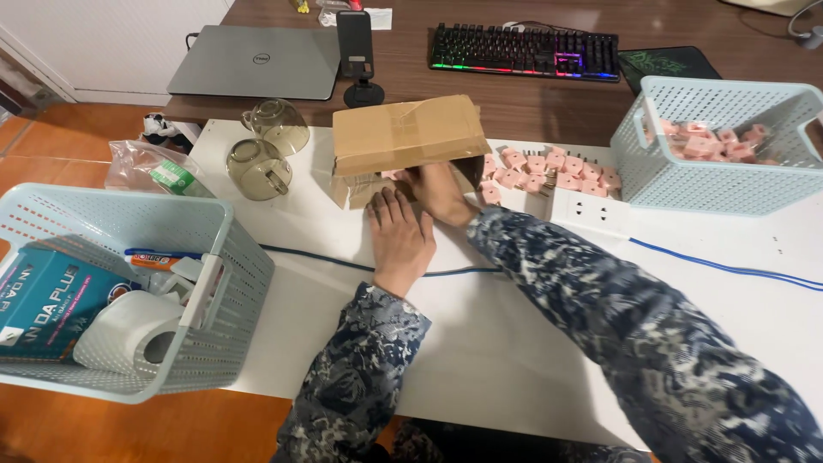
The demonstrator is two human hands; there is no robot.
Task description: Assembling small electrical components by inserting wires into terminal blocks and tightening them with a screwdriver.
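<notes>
A brown cardboard box lies on its side on the white desk, its open mouth toward me. My right hand reaches into that mouth among pink plugs; whether its grip is wide or closed on anything I cannot tell, since the fingers are hidden in the box. My left hand lies flat and open on the desk just before the box, holding nothing. More pink plugs lie spread on the desk right of the box, and others fill the pale blue basket at far right. A second pale blue basket at my left holds a teal carton with white lettering, a paper roll and a pen. Two smoky glass cups stand left of the box.
</notes>
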